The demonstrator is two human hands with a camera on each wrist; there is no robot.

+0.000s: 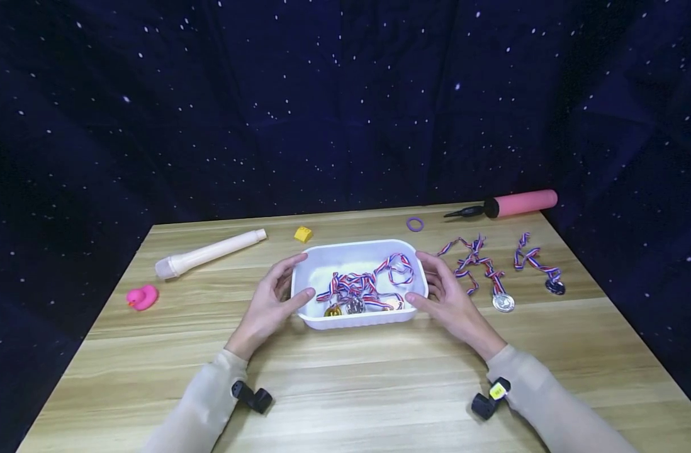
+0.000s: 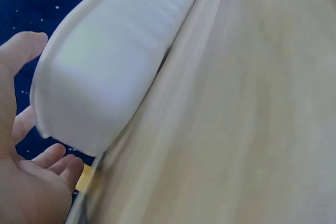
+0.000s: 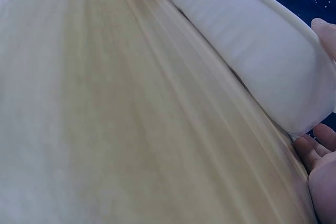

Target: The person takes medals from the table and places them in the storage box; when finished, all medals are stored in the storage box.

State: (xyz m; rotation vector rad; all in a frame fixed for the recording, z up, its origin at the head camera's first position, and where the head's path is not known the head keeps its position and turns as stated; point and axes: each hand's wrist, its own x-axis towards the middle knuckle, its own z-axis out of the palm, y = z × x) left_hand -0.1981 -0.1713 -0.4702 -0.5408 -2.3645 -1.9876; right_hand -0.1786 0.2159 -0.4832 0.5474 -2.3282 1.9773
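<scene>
A white plastic tub point(image 1: 359, 321) sits at the middle of the wooden table. Inside it lie several medals, among them a gold medal point(image 1: 333, 311) and a silver medal point(image 1: 355, 306), with tangled red, white and blue ribbons point(image 1: 353, 284). My left hand point(image 1: 273, 303) holds the tub's left end, thumb at the near rim and fingers around the side. At the opposite end, my right hand point(image 1: 450, 303) grips it the same way. Both wrist views show the tub's outer wall point(image 2: 105, 61) low at the tabletop, with fingertips point(image 3: 307, 150) by its lower corner.
Right of the tub lie a silver medal point(image 1: 503, 302) and a dark-looking medal point(image 1: 555, 287) on ribbons. Behind them is a pink hand pump point(image 1: 523, 203). A purple ring point(image 1: 415, 224) and yellow block point(image 1: 303, 234) lie farther back; a toy microphone point(image 1: 212, 253) and pink duck point(image 1: 142, 297) are left.
</scene>
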